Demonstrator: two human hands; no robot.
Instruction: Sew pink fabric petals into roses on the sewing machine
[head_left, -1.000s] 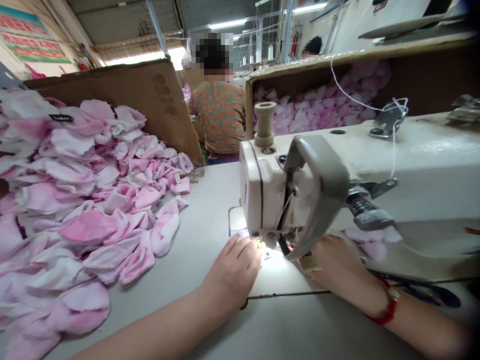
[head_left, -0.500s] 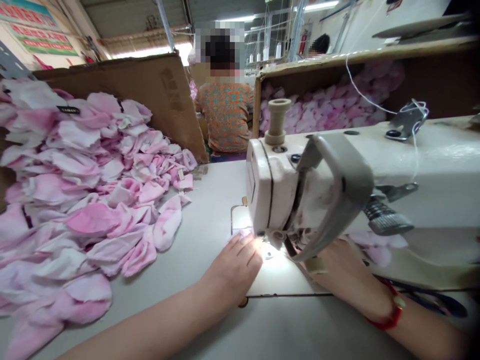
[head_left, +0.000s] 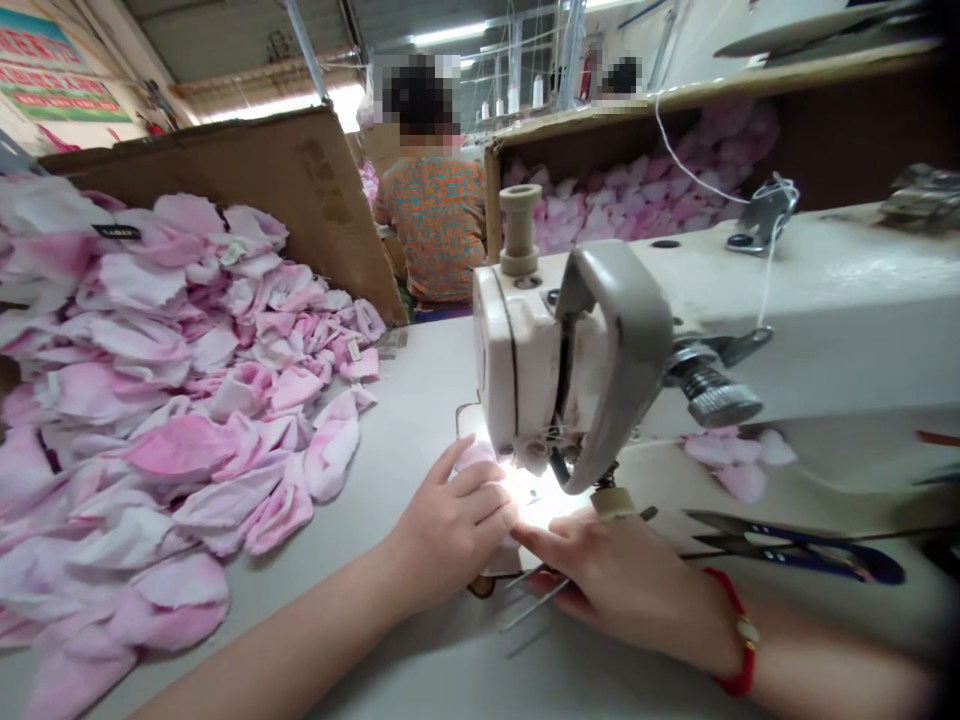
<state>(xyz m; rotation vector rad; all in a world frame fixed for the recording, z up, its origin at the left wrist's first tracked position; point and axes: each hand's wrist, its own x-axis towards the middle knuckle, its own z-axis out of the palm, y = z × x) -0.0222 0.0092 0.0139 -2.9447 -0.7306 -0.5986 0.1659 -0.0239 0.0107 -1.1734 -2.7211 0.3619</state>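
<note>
My left hand point(head_left: 465, 520) is at the needle area of a white sewing machine point(head_left: 517, 370), its bent fingers gripping a small pale pink fabric piece point(head_left: 478, 455). Most of that piece is hidden under the fingers. My right hand point(head_left: 622, 575), with a red bracelet on the wrist, lies just right of it, below the presser foot. Tweezers point(head_left: 536, 603) are held in this hand, their thin metal tips pointing left and down. The right fingertips meet the left fingers at the cloth's edge. The machine's lamp glares over the stitching spot.
A heap of pink and white fabric pieces point(head_left: 202, 440) covers the table's left side. Thread snips point(head_left: 802, 545) lie right of my right hand, near a few pink pieces point(head_left: 739, 460). Behind stand cardboard boxes point(head_left: 352, 215) and a seated person in a patterned orange top point(head_left: 435, 225).
My right hand has come forward from behind the machine head to beside my left hand, and the tweezers now show. My left fingers have shifted on the cloth. The view has turned slightly.
</note>
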